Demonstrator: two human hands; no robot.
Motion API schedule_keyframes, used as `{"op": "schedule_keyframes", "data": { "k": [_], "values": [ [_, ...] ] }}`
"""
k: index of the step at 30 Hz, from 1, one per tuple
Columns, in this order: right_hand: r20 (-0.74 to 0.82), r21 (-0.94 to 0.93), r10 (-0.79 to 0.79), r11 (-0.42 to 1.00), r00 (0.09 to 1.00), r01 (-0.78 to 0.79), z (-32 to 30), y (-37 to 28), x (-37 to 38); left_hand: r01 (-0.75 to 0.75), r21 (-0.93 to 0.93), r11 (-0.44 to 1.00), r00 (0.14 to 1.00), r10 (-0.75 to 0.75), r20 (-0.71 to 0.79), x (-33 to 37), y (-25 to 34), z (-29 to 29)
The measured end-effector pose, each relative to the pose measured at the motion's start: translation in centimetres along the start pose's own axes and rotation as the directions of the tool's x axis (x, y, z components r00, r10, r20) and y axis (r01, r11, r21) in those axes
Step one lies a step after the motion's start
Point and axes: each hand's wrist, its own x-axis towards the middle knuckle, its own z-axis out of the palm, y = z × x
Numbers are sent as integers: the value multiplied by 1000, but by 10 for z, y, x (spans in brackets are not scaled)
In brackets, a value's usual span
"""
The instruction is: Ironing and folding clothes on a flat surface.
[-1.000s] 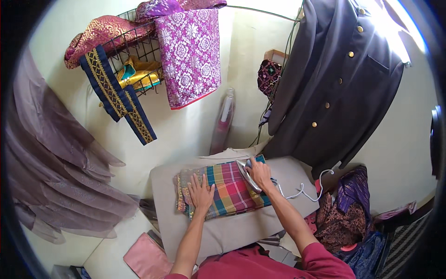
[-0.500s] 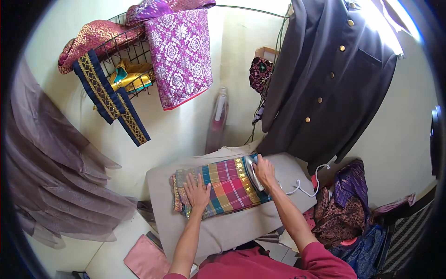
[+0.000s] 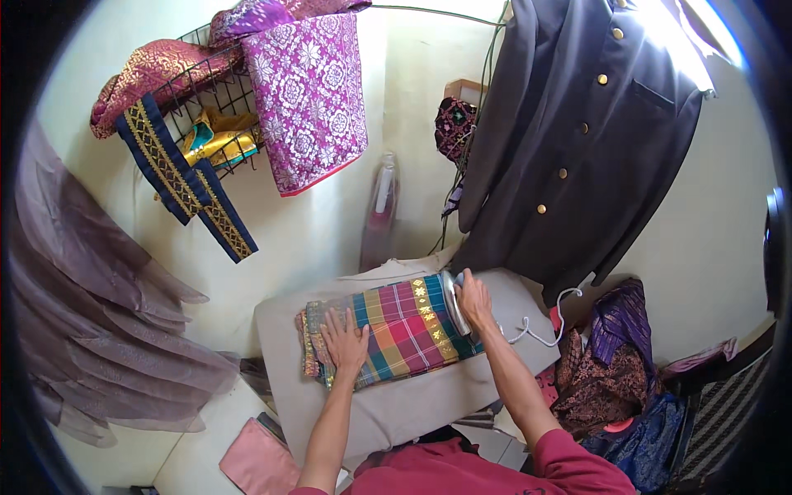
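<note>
A folded plaid cloth (image 3: 404, 318) in teal, red and mustard, with gold motifs, lies on a beige padded ironing surface (image 3: 396, 412). Pressed flat on the cloth's left part is my left hand (image 3: 345, 342), its fingers spread. My right hand (image 3: 474, 304) is wrapped round the handle of a clothes iron (image 3: 456, 307). The iron rests at the right end of the cloth, its sole partly hidden by my hand. From near it a white cord (image 3: 538, 337) curls away to the right.
A dark jacket (image 3: 569, 157) with gold buttons hangs at back right. Patterned fabrics (image 3: 615, 371) are heaped at the right. On the wall hangs a wire basket (image 3: 235, 99) with a purple cloth (image 3: 305, 99). A sheer curtain (image 3: 99, 313) drapes at left; a bottle (image 3: 381, 206) stands behind the ironing surface.
The iron in my right hand has slid slightly right, uncovering more of the cloth's gold band. My left hand stays on the cloth. The whole view has shifted a little.
</note>
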Motion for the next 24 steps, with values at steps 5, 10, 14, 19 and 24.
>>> {"op": "schedule_keyframes", "data": {
  "k": [5,10,14,19,24],
  "values": [
    [10,42,40,998,999,-41,-1,0,21,10,-18,1000,1000,-10,29,1,3,1],
    [5,5,-60,998,998,60,11,16,0,-7,19,1000,999,7,-33,2,-3,7],
    [70,18,-34,999,997,32,2,11,-6,7,23,1000,1000,-7,-11,1,-4,3],
    [49,2,-21,1000,999,21,0,2,12,2,-15,1000,1000,-2,-2,1,-1,-8],
    [42,-10,-39,999,998,40,3,10,9,-130,-122,984,989,138,59,-5,21,-25]
  ]
}}
